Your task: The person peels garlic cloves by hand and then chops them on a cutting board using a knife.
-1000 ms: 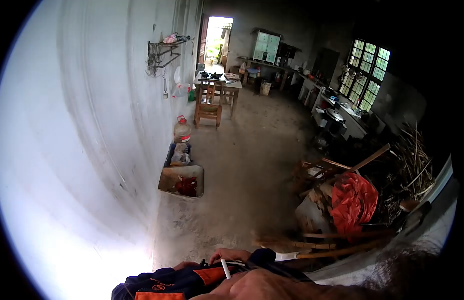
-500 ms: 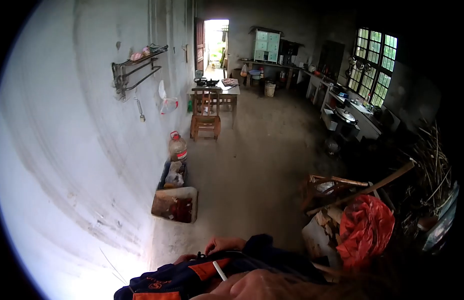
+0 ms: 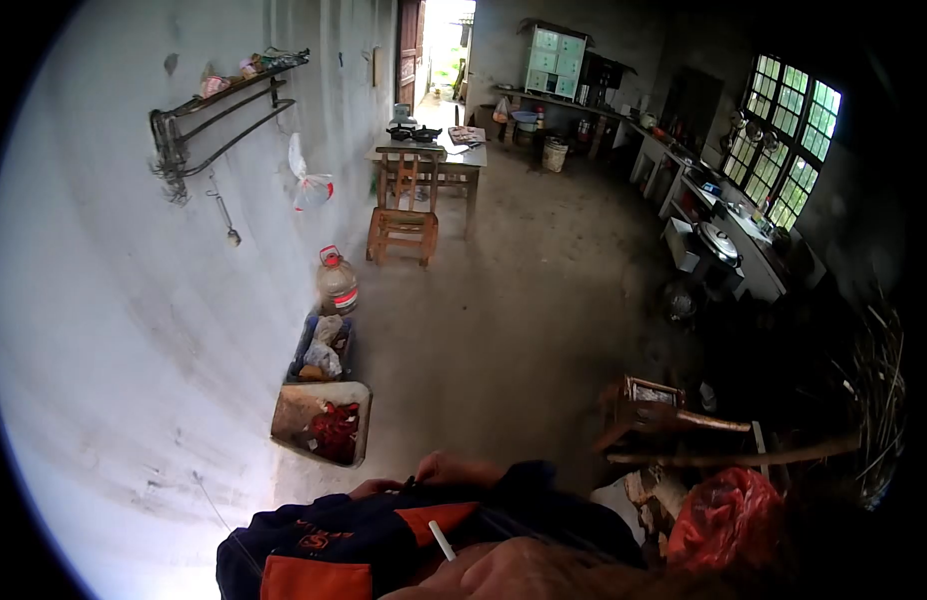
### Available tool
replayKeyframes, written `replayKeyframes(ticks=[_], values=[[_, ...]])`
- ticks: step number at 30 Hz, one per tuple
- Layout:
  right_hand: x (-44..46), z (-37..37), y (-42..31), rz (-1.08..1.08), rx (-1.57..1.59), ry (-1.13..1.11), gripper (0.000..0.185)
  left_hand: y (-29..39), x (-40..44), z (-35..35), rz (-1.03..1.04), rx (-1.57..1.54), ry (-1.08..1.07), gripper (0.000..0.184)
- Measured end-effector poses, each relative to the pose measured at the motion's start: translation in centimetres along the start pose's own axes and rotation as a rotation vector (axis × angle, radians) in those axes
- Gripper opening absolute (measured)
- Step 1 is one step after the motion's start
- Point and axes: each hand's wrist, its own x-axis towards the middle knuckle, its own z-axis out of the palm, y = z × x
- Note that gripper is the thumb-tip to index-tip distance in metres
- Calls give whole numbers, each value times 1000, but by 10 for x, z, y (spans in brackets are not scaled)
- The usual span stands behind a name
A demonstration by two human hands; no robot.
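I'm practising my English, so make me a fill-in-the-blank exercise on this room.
The plastic jug by the wall has a ____ top.
The door stands ____.
The wooden chair stands on the ____.
The wall rack hangs to the ____ of the door.

Missing words: red; open; floor; left.

Hands [image 3: 456, 468] close together at a navy-and-orange jacket [image 3: 314, 515], wooden chair [image 3: 404, 228] beside a table [image 3: 471, 156], red bag [image 3: 726, 515] lower right
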Motion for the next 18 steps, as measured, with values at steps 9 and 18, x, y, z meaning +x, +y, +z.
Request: replayKeyframes(ticks=[9, 18], values=[[74, -201, -14, -11, -353, 105, 17, 113, 181, -107, 39, -5, -160, 35], [76, -361, 176, -93, -526, 501, 33, 111, 276, -198, 62, -96, 76, 39]])
